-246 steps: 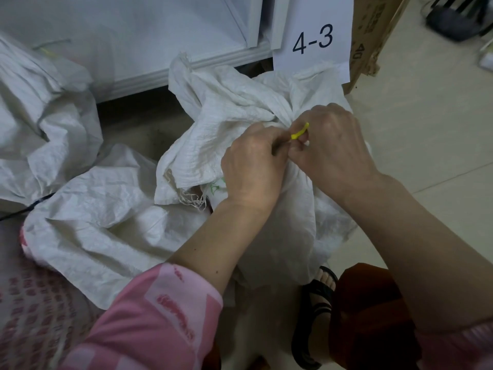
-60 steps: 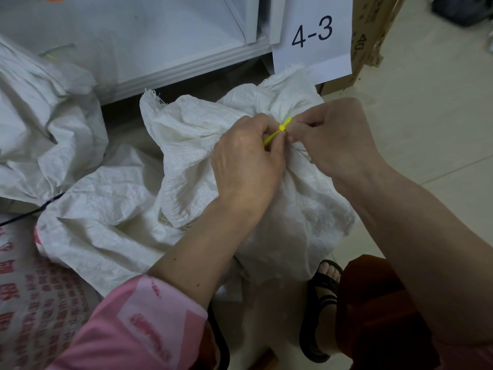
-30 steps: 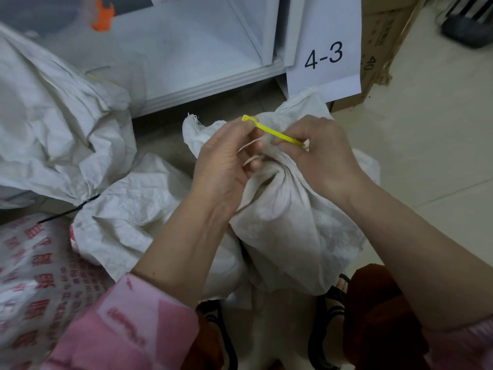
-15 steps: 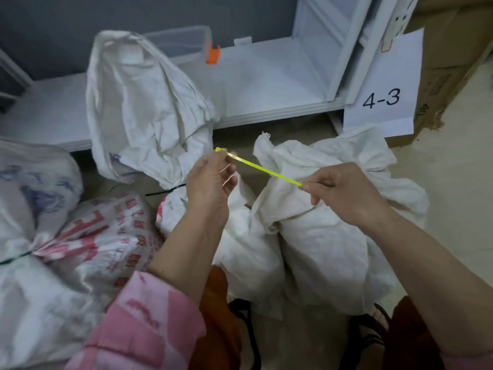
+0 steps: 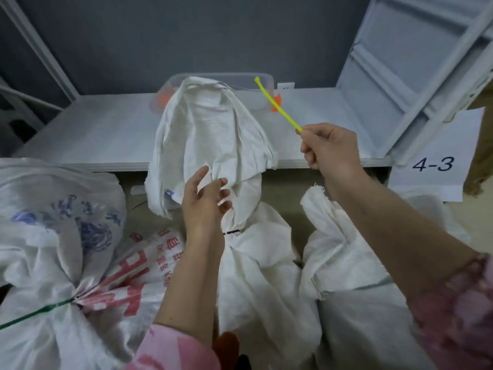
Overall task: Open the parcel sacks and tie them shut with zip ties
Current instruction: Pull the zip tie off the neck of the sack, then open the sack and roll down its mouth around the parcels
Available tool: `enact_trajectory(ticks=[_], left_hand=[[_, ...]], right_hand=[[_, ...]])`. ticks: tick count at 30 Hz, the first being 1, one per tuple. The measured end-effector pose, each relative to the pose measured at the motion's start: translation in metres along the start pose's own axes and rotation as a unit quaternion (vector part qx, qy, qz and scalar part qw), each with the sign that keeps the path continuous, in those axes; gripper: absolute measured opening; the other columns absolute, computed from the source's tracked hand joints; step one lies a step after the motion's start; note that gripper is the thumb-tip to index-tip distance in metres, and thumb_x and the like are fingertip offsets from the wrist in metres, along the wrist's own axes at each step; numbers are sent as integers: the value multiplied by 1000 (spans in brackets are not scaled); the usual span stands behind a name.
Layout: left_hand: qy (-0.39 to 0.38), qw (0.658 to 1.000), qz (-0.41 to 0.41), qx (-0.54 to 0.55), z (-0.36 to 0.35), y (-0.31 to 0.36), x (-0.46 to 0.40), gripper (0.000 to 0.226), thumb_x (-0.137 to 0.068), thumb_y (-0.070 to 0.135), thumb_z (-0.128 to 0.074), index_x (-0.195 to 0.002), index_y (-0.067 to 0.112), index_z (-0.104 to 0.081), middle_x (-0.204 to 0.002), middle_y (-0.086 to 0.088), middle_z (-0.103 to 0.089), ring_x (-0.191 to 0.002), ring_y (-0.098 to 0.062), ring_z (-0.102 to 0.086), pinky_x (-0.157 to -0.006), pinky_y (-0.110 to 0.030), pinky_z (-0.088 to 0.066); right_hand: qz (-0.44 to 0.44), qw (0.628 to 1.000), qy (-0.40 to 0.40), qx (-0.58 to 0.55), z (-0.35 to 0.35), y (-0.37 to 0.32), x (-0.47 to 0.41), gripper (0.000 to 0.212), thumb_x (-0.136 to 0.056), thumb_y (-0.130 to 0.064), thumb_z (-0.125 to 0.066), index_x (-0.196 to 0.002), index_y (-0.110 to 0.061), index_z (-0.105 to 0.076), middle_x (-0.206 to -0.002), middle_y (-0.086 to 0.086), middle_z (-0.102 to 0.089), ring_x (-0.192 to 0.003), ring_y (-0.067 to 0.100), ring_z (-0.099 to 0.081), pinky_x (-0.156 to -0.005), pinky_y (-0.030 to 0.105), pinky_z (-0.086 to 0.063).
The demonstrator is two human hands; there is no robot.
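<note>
Hands apart, a worker's right hand (image 5: 329, 150) pinches a yellow zip tie (image 5: 277, 104) slanting up-left toward the shelf (image 5: 106, 134), while the loose-fingered, empty left hand (image 5: 204, 201), the nearer one, hovers at the tied white sack's (image 5: 213, 134) neck below.

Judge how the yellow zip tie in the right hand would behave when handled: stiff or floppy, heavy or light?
The yellow zip tie probably is springy: it juts up nearly straight from the right hand. Likely very light, since a fingertip pinch holds it.
</note>
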State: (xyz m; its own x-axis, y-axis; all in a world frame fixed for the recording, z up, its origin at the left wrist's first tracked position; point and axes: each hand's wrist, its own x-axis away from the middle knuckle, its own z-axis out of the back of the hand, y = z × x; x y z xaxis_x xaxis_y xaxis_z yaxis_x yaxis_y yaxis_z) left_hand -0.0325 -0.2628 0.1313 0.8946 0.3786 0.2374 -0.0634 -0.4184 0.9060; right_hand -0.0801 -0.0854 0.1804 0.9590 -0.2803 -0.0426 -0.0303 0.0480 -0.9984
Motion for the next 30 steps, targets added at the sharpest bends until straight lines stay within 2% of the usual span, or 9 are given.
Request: enact_trajectory(ticks=[4,7,14,15,17,19,22,27,30], left_hand=[[-61,998,24,22,-20,7,-28,36,-89,6,-59,-121,23,-59,-88,-1,-68,-72,-11,-59,-58,-19,-49],[-92,994,39,54,-35,9,-44,33,-91,9,-58,-122,21,-58,-86,-1,-70,-72,-11,-60,-62,-21,-50],[-61,991,108,43,-28,-8,-60,27,-90,11,-59,-117,14,-62,-80,-2,-71,-69,-12,-62,-63,-23,-50],[-58,991,110,43,-28,-8,-60,27,-90,11,-59,-117,13,-62,-80,-2,-71,-68,-12,-62,-62,-23,-50],[-52,991,115,41,-28,-9,-61,27,-90,10,-60,-116,12,-62,-79,-3,-71,-67,-12,-61,-61,-22,-50],[-45,991,121,32,-30,-10,-61,27,-90,10,-60,-117,12,-61,-80,-3,-71,-67,-12,-62,-61,-22,-50],[-41,991,123,20,-33,-12,-54,27,-90,10,-60,-117,11,-61,-81,-4,-71,-68,-12,-62,-59,-22,-50],[-78,986,115,-90,-48,-25,-16,24,-91,12,-59,-114,14,-61,-84,-3,-70,-73,-14,-61,-63,-23,-50],[-128,967,134,-173,-62,-48,15,21,-92,11,-57,-113,11,-62,-80,-2,-68,-71,-13,-60,-64,-23,-49]], right_hand=[[-21,997,47,63,-29,3,-62,22,-90,-6,-52,-74,-11,-65,-58,-1,-52,-48,9,-41,-45,17,-35],[-39,991,63,108,-41,17,-106,25,-91,-4,-44,-80,-9,-67,-62,1,-57,-51,9,-46,-48,19,-37],[-21,988,25,149,-85,27,-170,19,-90,-7,-47,-87,-8,-66,-79,8,-65,-52,8,-51,-45,18,-38],[-15,991,2,136,-89,26,-173,17,-89,-8,-50,-97,-8,-65,-86,7,-63,-58,9,-53,-50,17,-41],[1,990,-41,138,-92,26,-173,38,-89,-12,-55,-128,-9,-53,-102,2,-56,-83,13,-58,-73,22,-49],[6,985,-61,163,-85,28,-166,47,-92,-12,-54,-138,-11,-43,-116,1,-51,-106,16,-54,-95,30,-47],[9,983,-65,170,-64,34,-146,41,-93,-9,-52,-134,-10,-48,-127,6,-53,-113,21,-54,-98,35,-47],[28,977,-71,199,-6,41,-85,23,-91,-7,-57,-112,-9,-66,-104,2,-63,-94,11,-58,-88,20,-46],[20,963,-87,256,43,50,-42,18,-86,-3,-61,-100,-8,-71,-94,1,-66,-81,8,-59,-83,18,-48]])
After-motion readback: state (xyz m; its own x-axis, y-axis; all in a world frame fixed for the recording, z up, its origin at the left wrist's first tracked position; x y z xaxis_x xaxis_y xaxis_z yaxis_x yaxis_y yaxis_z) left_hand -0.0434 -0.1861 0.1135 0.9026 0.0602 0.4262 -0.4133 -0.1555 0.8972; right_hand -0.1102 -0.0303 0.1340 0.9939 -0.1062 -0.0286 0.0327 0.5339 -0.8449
